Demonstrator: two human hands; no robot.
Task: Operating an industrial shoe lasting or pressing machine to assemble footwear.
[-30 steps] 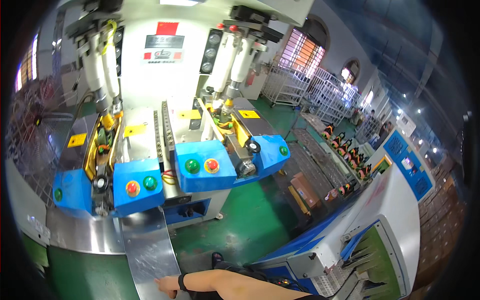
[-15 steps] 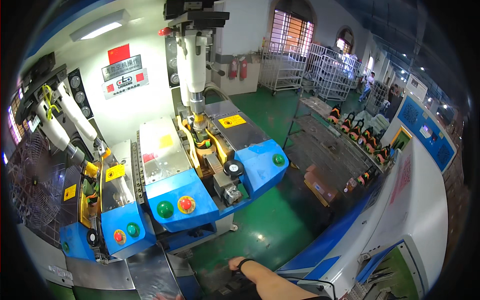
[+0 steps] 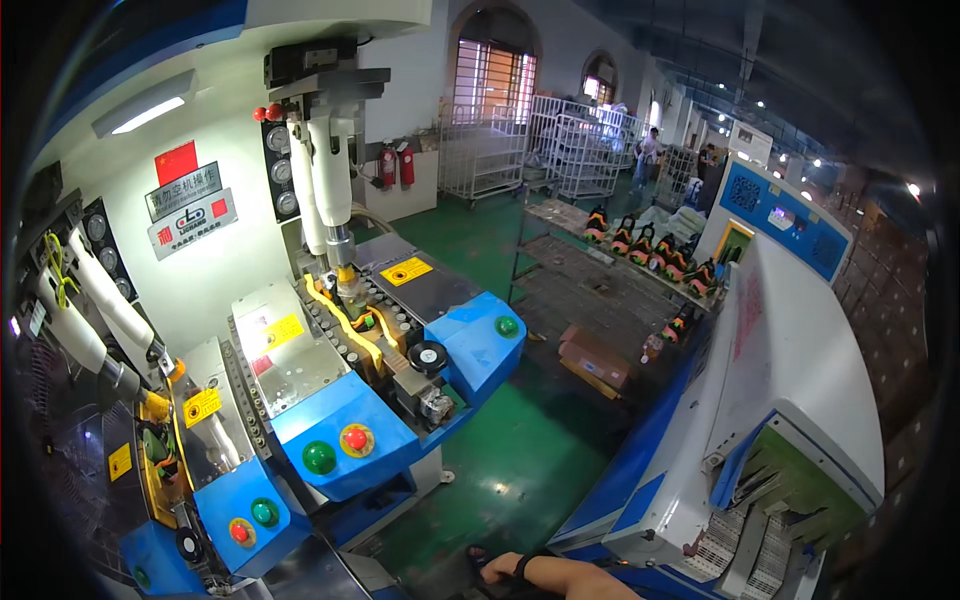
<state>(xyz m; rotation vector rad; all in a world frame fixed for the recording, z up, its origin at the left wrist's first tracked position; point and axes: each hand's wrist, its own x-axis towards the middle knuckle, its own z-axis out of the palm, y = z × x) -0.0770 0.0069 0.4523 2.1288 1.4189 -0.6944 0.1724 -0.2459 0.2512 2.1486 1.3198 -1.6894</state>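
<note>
My right hand [image 3: 499, 567], with a black band at its wrist, hangs low over the floor at the lower edge. Its fingers are small and unclear, so I cannot tell whether they hold anything. My left hand is out of view. To the left stands a two-station press machine [image 3: 345, 430] with blue front housings, red and green buttons. A dark shoe with orange edging [image 3: 378, 322] sits at its right station between yellow strips [image 3: 345, 325], under a white press arm [image 3: 338, 170]. Another dark green shoe [image 3: 157, 447] is at the left station.
On the right is a white-and-blue machine [image 3: 790, 370] with an open front. A rack [image 3: 560, 215] carries several black-and-orange shoes [image 3: 645, 245]; a cardboard box [image 3: 595, 357] lies on its lower shelf. White wire carts [image 3: 485, 150] and fire extinguishers [image 3: 388, 167] stand behind.
My view has turned right, so the machines sit farther left. At the right station the yellow strips have spread from the shoe, baring rows of metal knobs. My left fingertips have left the view.
</note>
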